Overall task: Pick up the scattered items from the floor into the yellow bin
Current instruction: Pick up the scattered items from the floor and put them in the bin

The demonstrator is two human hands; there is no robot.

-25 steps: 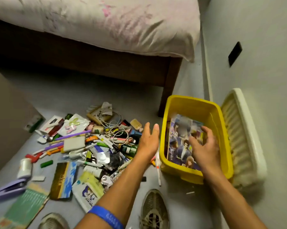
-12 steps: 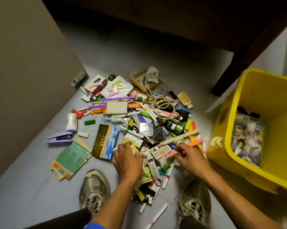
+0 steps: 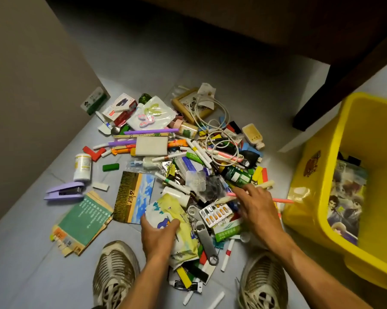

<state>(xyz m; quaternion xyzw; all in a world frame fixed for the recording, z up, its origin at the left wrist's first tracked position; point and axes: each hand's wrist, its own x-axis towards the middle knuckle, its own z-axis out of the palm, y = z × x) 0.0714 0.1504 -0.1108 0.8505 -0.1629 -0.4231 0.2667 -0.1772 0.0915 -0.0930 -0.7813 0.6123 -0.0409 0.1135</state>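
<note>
A heap of scattered items (image 3: 188, 157) covers the floor: pens, cables, packets, blocks and a blister pack (image 3: 215, 214). The yellow bin (image 3: 353, 130) stands to the right, with a printed picture sheet (image 3: 344, 197) inside. My left hand (image 3: 159, 236) grips a yellow and white packet (image 3: 179, 212) at the heap's near edge, thumb on top. My right hand (image 3: 255, 208) lies with spread fingers on the heap, over a pink pen (image 3: 282, 200) and beside a green bottle (image 3: 237, 176). It holds nothing that I can see.
A dark bed leg (image 3: 344, 81) rises behind the bin. A beige cabinet side (image 3: 21, 85) walls the left. A purple stapler (image 3: 65, 190), a green booklet (image 3: 85, 219), a white pill bottle (image 3: 83, 167) and a postcard (image 3: 134, 195) lie left of the heap. My two shoes (image 3: 115, 270) are nearest.
Both hands left the bin and came down to the heap. My left hand has taken hold of the yellow packet; my right hand has slid further up over the pens.
</note>
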